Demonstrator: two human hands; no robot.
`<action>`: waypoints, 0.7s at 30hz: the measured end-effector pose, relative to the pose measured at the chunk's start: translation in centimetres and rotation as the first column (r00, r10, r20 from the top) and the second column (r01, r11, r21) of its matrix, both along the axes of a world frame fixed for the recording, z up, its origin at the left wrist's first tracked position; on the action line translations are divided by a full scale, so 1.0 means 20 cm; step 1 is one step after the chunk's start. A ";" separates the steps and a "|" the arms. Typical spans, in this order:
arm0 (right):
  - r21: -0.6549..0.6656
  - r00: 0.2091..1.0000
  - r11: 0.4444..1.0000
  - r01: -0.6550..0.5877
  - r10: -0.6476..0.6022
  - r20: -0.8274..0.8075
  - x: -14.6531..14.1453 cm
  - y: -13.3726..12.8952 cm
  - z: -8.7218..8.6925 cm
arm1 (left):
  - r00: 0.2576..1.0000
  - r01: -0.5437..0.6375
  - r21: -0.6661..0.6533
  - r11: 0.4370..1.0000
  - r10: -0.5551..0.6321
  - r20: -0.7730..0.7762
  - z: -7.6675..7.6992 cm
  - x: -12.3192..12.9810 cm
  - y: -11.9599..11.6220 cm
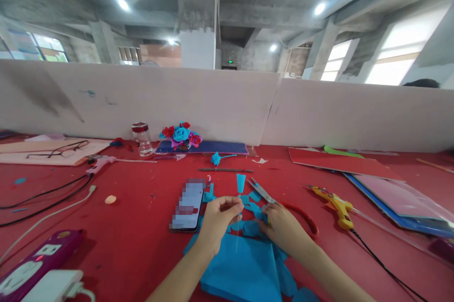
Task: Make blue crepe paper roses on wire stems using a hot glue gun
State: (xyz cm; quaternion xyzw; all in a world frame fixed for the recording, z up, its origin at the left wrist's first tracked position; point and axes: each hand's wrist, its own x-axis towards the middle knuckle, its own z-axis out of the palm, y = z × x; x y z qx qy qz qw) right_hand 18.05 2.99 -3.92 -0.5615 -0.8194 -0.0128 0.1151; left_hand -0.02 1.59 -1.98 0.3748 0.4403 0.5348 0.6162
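My left hand (220, 219) is closed in a pinch on a thin stem, which stands about upright. A small light-blue paper strip (240, 182) shows at the stem's top, above my fingertips. My right hand (283, 226) is low over the table, its fingers curled at a blue paper piece (261, 214) among several scattered cut pieces. Scissors (262, 191) with red handles lie against that hand, which hides part of them. Below both hands is a stack of blue paper (241, 269).
A phone (187, 207) lies left of my hands. A yellow glue gun (331, 202) with a cord is at the right, a pink glue gun (101, 164) at the left. Behind are a blue paper flower (216, 158), a flower arrangement (181, 135) and a glass jar (142, 140).
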 end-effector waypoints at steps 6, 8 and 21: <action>0.052 0.996 0.997 0.064 -0.061 -0.059 0.00 0.05 -0.09 | 1.000 -0.006 -0.016 1.000 0.006 0.007 0.00 0.00 0.00; 0.110 0.993 0.992 -0.065 0.076 -0.095 0.01 0.02 -0.08 | 1.000 0.000 -0.012 1.000 0.000 0.009 0.00 0.01 0.00; 0.027 0.908 0.907 -0.419 0.419 0.004 0.05 0.00 -0.04 | 0.997 0.002 0.008 1.000 -0.003 0.080 0.00 -0.01 0.01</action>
